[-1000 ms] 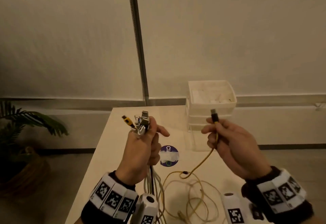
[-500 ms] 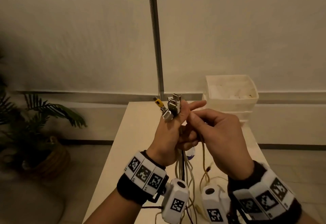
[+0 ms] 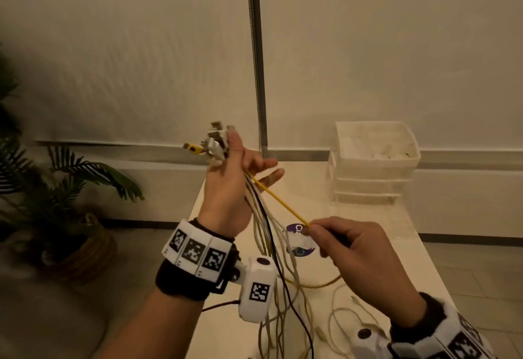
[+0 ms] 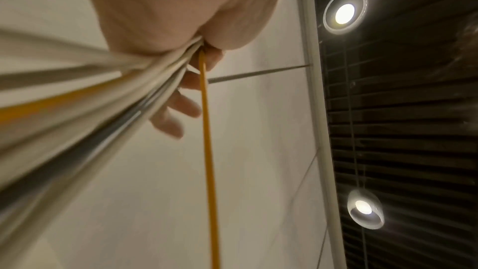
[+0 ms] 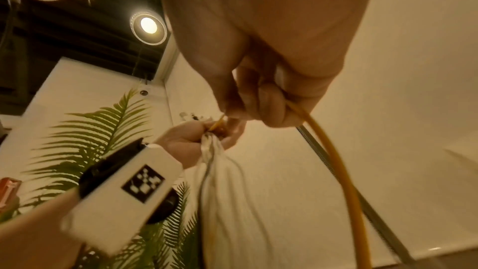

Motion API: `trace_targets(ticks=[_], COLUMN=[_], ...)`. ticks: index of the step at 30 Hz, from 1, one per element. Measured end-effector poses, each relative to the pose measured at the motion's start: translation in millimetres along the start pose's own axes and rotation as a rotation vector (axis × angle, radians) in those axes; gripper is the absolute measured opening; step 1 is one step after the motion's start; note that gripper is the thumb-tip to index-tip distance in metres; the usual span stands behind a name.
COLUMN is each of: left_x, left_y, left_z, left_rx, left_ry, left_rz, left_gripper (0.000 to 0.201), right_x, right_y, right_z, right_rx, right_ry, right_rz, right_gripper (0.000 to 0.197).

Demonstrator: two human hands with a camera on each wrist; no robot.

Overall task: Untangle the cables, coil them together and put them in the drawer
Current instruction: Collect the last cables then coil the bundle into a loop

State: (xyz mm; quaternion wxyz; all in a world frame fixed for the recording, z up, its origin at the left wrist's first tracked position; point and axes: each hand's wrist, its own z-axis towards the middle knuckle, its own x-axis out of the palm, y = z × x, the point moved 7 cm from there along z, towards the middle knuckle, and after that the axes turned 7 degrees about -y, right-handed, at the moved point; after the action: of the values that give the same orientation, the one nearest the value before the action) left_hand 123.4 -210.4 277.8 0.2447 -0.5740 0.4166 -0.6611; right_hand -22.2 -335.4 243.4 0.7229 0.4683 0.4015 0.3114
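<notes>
The left hand [image 3: 226, 189] is raised above the near end of the table [image 3: 396, 245], thumb and forefinger pressed on a bundle of cables [image 3: 263, 217] while the other fingers stick out loosely to the right. The plug ends [image 3: 215, 138] poke up past the forefinger, a cluster of pale metal-tipped connectors with one yellow-sleeved plug [image 3: 192, 147] jutting left; I cannot count them exactly. Below the hand the cords hang down to the tabletop: several off-white ones, one thin black one, all smooth and round. The right hand [image 3: 356, 256] sits lower and to the right, fingers curled, pinching a single yellow cable [image 3: 278, 198] between thumb and forefinger. That cable runs taut and straight from the left hand's grip down to the right hand's pinch, then out the back of the fist and curves onto the table among loose pale loops. At the far right of the table stands a translucent plastic drawer unit [image 3: 370, 183], three drawers stacked under an open top tray. A round dark sticker [image 3: 295, 228] lies on the tabletop between the hands.
</notes>
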Motion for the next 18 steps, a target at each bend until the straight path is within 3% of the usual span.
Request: trace_targets(ticks=[4,8,11,15,18], left_x=[-28,-51,-32,3,19], left_y=[-33,-62,-45,3,40], left_z=[12,10,-8,-43,-60], left_rx=[0.007,0.074,0.037,0.066,0.085], left_ry=[-0.043,-0.031,0.146,0.335,0.477], left_rz=[-0.090,0.018,0.223,0.645,0.826], left_gripper=[0.054,0.053,0.044,0.011,0.023], right_x=[-16,-39,-47,-35,-27], right_y=[-25,-42,-40,-16,-2], right_z=[-9,-10,-4,2,10], right_rx=[0.063,0.092,0.075,-0.008,-0.086], right_ry=[0.099,0.150,0.112,0.098,0.093], right_rz=[-0.104,-0.181,-0.195,-0.154,-0.203], right_gripper=[0.021,0.021,0.024,0.025,0.025])
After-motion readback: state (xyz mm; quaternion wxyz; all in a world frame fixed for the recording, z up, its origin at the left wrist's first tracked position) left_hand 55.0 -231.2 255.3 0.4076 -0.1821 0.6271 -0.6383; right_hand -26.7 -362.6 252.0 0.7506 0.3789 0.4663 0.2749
